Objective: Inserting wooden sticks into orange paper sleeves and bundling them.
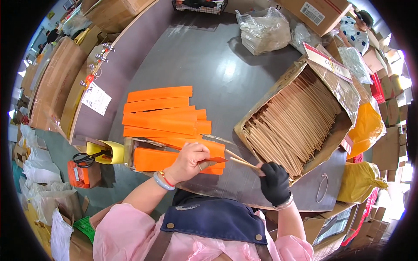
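My left hand (190, 162), bare with a pale bangle at the wrist, is closed with a small orange strip (219, 159) pinched in its fingers. In my right hand (275, 184), which wears a black fingerless glove, thin wooden sticks (242, 162) are held with their ends pointing toward the left hand. Flat orange strips (159, 120) lie overlapping on the grey table, and more orange strips (152, 160) sit close beside my left hand. A cardboard box (271, 92), tilted and uncovered, holds many light-brown sticks (291, 124) just beyond my right hand.
A yellow holder (114, 153) with black scissors (84, 160) hangs at the table's left edge. A white loop (322, 188) lies at the right. Clear plastic packs (263, 31) and a carton (317, 15) stand at the back. A low panel (126, 52) borders the left side.
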`<act>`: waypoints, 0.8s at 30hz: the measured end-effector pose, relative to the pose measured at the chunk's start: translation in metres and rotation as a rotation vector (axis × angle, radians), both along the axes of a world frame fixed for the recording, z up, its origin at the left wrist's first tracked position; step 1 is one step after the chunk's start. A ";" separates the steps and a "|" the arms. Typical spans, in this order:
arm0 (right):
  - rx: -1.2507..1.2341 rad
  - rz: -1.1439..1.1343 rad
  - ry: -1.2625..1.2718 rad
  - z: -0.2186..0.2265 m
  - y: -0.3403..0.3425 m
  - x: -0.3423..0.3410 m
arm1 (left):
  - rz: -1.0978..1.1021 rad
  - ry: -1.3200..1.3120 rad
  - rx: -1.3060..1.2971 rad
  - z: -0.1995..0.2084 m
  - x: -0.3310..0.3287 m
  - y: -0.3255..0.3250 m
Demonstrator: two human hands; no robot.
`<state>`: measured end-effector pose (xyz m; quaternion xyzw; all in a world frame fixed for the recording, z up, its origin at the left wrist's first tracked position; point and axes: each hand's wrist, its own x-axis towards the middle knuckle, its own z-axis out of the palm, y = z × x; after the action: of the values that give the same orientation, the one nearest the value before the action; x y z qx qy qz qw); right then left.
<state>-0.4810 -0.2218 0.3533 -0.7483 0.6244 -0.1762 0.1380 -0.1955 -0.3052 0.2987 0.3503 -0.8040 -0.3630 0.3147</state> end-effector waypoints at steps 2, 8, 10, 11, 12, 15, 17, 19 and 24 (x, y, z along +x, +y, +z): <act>-0.048 -0.006 -0.073 -0.001 0.004 -0.010 | -0.013 -0.028 -0.005 0.002 0.002 -0.002; 0.080 -0.063 -0.225 -0.006 0.015 -0.017 | -0.163 -0.383 -0.202 0.005 0.002 -0.005; 0.072 -0.051 -0.257 -0.008 0.018 -0.018 | -0.176 -0.496 -0.247 0.013 -0.002 -0.004; 0.064 -0.041 -0.285 -0.009 0.019 -0.019 | -0.170 -0.559 -0.283 0.019 -0.003 -0.004; 0.064 -0.043 -0.288 -0.011 0.020 -0.020 | -0.164 -0.622 -0.318 0.021 -0.004 -0.004; 0.050 -0.050 -0.283 -0.014 0.021 -0.021 | -0.153 -0.630 -0.338 0.019 -0.002 -0.002; 0.067 -0.014 -0.167 -0.006 0.018 -0.019 | -0.120 -0.502 -0.274 0.006 0.000 0.002; 0.081 -0.029 -0.154 -0.008 0.018 -0.015 | -0.085 -0.377 -0.210 -0.010 0.002 0.006; 0.080 -0.047 -0.126 -0.011 0.020 -0.012 | 0.052 -0.097 -0.155 -0.012 0.001 0.008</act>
<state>-0.4928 -0.2022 0.3425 -0.7147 0.6385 -0.2012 0.2026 -0.1947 -0.2974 0.2864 0.3626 -0.8347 -0.2741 0.3110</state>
